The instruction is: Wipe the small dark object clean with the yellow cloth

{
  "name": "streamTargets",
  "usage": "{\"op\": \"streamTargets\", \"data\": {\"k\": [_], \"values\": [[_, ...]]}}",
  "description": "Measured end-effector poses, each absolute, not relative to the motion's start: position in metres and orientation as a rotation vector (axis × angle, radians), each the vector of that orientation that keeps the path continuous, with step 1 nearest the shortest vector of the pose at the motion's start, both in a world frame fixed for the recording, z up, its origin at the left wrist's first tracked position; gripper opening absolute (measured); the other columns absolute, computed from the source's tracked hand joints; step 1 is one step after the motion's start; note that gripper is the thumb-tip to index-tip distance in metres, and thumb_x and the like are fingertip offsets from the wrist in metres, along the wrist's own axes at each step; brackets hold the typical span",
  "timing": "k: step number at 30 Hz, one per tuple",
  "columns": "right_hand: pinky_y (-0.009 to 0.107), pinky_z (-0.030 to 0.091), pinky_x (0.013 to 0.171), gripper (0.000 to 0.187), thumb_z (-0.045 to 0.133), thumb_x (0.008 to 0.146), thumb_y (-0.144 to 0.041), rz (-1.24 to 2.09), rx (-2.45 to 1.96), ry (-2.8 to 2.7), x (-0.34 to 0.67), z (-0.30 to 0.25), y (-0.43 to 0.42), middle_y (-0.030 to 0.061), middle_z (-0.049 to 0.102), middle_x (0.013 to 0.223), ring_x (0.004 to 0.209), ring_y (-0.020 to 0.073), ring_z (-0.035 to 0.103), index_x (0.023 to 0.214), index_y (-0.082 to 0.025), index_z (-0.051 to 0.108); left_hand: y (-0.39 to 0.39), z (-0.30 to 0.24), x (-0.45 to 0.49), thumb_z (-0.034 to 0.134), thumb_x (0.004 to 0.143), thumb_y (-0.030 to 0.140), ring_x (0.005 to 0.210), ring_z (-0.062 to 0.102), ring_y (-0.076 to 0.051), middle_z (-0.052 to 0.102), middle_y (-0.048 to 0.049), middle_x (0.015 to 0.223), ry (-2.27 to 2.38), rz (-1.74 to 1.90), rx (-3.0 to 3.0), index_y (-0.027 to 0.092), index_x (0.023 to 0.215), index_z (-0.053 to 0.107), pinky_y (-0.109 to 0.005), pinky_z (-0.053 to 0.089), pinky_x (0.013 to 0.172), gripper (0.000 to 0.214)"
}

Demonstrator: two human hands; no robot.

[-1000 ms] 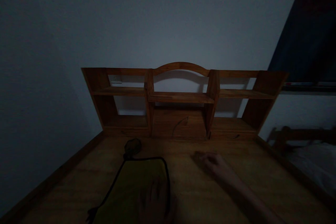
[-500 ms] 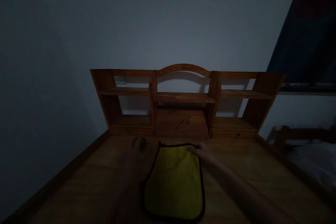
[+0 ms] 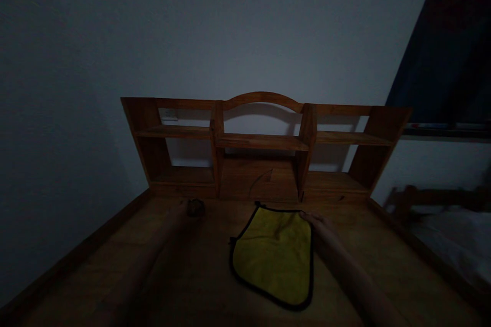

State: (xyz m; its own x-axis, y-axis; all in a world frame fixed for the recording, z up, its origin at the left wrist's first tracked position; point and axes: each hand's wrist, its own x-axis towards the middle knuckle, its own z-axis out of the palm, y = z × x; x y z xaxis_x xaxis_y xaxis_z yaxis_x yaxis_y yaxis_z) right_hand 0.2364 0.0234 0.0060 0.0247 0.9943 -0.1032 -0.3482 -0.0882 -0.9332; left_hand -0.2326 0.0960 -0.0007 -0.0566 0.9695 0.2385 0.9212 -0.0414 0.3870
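Note:
A yellow cloth with a dark border lies spread over the wooden desk, rumpled near its upper right. My right hand pinches that far right corner of it. To the left, apart from the cloth, my left hand is at a small dark, roundish lump close to the shelf's foot. The fingers there seem closed on the lump, but dim light hides their detail and its kind.
A wooden shelf unit with several compartments stands along the back of the desk, against a pale wall. Raised wooden edging runs down both sides. A dark window and whitish bedding are at the right.
The cloth has shifted right with my right hand and turned a little. My left hand and the dark lump have moved slightly left. The view has also shifted a little.

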Motion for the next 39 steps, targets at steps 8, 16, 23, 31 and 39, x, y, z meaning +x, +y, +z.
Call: {"op": "streamTargets", "data": {"k": [8,16,23,31,39], "values": [[0.030,0.050,0.075,0.034,0.068,0.077,-0.041,1.337,-1.025,-0.917,0.223,0.011,0.012,0.0104,0.067,0.098,0.084,0.0219,0.065,0.094,-0.012,0.064,0.067,0.014,-0.159,0.064,0.071,0.039,0.109,0.049,-0.023,0.040,-0.0138,0.124,1.879,0.978,2.229,0.011,0.133,0.038,-0.032,0.044,0.091,0.073],[0.019,0.039,0.047,0.037,0.073,0.073,-0.042,1.420,-1.103,-0.887,0.201,-0.002,0.005,0.0028,0.061,0.073,0.054,0.0096,0.054,0.093,-0.013,0.061,0.014,-0.001,-0.032,0.068,0.061,0.024,0.125,0.037,-0.029,0.038,-0.0119,0.137,1.247,0.981,2.534,0.017,0.149,0.020,-0.040,0.035,0.106,0.100],[0.024,0.047,0.046,0.047,0.069,0.074,-0.047,1.383,-1.196,-1.060,0.197,-0.013,0.001,0.0046,0.060,0.065,0.049,0.0146,0.058,0.099,-0.008,0.061,0.002,-0.020,-0.023,0.063,0.059,0.018,0.123,0.040,-0.027,0.042,-0.0093,0.136,1.260,0.902,2.604,0.017,0.139,0.033,-0.042,0.039,0.104,0.086],[0.029,0.053,0.057,0.037,0.061,0.083,-0.042,1.505,-1.014,-1.403,0.195,0.000,-0.008,0.0059,0.062,0.082,0.064,0.0194,0.066,0.102,-0.012,0.051,0.001,-0.029,-0.031,0.065,0.058,0.020,0.120,0.043,-0.027,0.038,-0.0105,0.136,1.353,0.997,2.576,0.023,0.139,0.031,-0.040,0.048,0.091,0.087],[0.027,0.051,0.072,0.032,0.066,0.077,-0.027,0.906,-1.281,-1.764,0.176,-0.004,-0.014,0.0050,0.060,0.097,0.087,0.0164,0.061,0.103,-0.016,0.050,-0.006,-0.017,-0.030,0.069,0.074,0.036,0.114,0.049,-0.027,0.044,-0.0110,0.136,1.089,1.037,2.930,0.020,0.137,0.035,-0.039,0.044,0.091,0.073]]}}
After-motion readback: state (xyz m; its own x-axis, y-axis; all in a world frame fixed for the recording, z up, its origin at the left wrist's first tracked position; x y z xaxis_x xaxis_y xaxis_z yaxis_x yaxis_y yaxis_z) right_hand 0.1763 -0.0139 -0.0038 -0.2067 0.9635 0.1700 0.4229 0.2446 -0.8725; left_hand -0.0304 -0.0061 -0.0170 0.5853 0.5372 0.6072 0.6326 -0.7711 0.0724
